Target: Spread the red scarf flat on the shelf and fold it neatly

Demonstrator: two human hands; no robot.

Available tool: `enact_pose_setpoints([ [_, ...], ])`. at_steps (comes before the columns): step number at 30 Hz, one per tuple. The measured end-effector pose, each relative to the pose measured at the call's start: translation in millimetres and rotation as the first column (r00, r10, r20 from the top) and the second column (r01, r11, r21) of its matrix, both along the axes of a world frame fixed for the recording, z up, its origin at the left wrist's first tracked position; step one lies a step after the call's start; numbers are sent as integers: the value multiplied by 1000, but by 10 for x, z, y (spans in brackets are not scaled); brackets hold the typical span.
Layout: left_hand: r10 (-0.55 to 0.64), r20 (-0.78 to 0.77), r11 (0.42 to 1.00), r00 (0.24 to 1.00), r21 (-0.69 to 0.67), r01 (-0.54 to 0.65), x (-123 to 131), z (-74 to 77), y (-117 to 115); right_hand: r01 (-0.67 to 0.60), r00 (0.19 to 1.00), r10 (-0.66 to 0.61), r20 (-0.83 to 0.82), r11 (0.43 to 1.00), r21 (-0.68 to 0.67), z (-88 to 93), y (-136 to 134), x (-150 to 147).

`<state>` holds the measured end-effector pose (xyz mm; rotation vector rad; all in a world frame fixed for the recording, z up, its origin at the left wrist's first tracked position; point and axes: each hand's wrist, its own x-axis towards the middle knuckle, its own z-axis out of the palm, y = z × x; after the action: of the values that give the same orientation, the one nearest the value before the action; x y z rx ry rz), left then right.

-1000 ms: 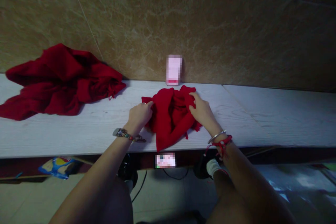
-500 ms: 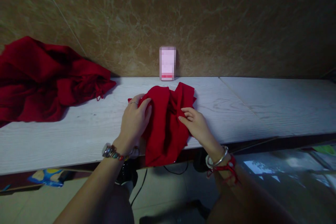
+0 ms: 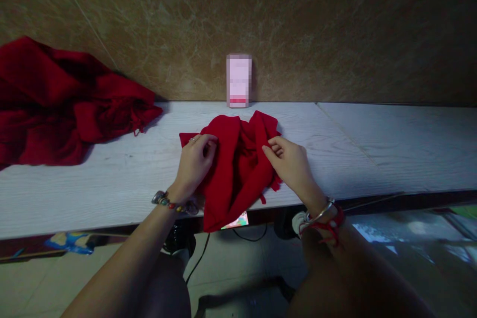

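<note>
Evidently both hands are at work on one red cloth [image 3: 221, 174], which lies crumpled between them on a white wood-grain bench top [image 3: 357, 159]. The left hand [image 3: 196, 161] pinches the cloth's left side, its thumb and forefinger drawn together on the fabric. The right hand [image 3: 292, 161] pinches the opposite side between thumb and curled fingers; how much fabric lies in that grip cannot be told. Between the two grips the cloth falls into deep folds, and toward the person its pointed corner hangs past the bench's near edge. Some fringe shows just below the right grip. A ring [image 3: 192, 139] sits on a left finger, with a beaded bracelet [image 3: 171, 205] at that wrist; a silver bangle [image 3: 323, 210] and a red cord bracelet [image 3: 338, 218] circle the right. Beyond the grips, a blurred-out pink, phone-shaped object [image 3: 239, 79] stands against the brown marbled wall [image 3: 335, 35]. Well to the left of the left grip, a second red fabric [image 3: 44, 104] lies heaped, tassels at its nearer end. Below that grip are a blue packet [image 3: 74, 243] and, on the tiled floor [image 3: 238, 263], a black cable [image 3: 199, 263].
</note>
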<state>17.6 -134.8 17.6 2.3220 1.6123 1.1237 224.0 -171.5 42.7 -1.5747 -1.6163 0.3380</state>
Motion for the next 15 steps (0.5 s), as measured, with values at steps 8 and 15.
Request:
enact_pose_setpoints([
  [8, 126, 45, 988, 991, 87, -129, -117, 5, 23, 105, 984, -111, 139, 993, 49, -37, -16, 177],
  [15, 418, 55, 904, 907, -121, -410, -398, 88, 27, 302, 915, -302, 269, 952, 42, -99, 6, 491],
])
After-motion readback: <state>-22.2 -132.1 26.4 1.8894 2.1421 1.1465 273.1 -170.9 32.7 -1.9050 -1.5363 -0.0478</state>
